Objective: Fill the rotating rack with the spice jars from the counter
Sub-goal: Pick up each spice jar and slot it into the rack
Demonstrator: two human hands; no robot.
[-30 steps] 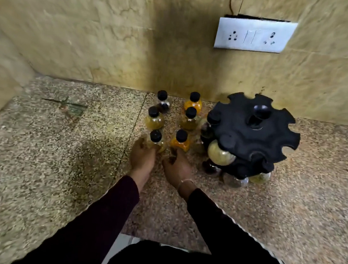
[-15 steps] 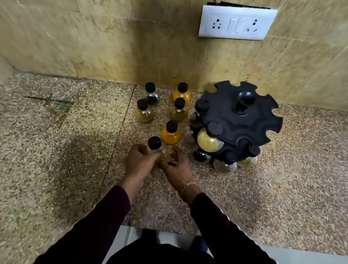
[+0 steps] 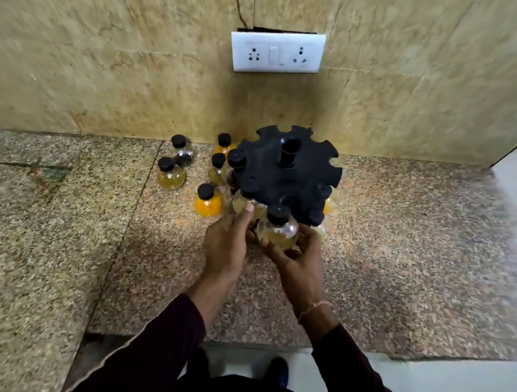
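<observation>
A black rotating rack (image 3: 287, 173) with notched slots stands on the speckled counter (image 3: 401, 253) near the wall. My right hand (image 3: 296, 254) cups a round clear spice jar (image 3: 278, 228) with pale yellow contents and a black cap, held right at the rack's front edge. My left hand (image 3: 227, 243) is beside it, fingers touching a pale jar (image 3: 244, 202) hanging in the rack. Left of the rack stand loose jars: an orange jar (image 3: 207, 201), a yellow jar (image 3: 169, 175), a dark jar (image 3: 182, 149) and two more (image 3: 222, 145) close to the rack.
A white socket plate (image 3: 276, 52) is on the tiled wall above the rack. The counter's front edge (image 3: 270, 345) runs just before my body, with floor below. A side wall closes the counter at the far left.
The pale jar has left the counter and moved right, up to the rack's front edge, in my right hand. My left hand followed to the rack. The view swung right.
</observation>
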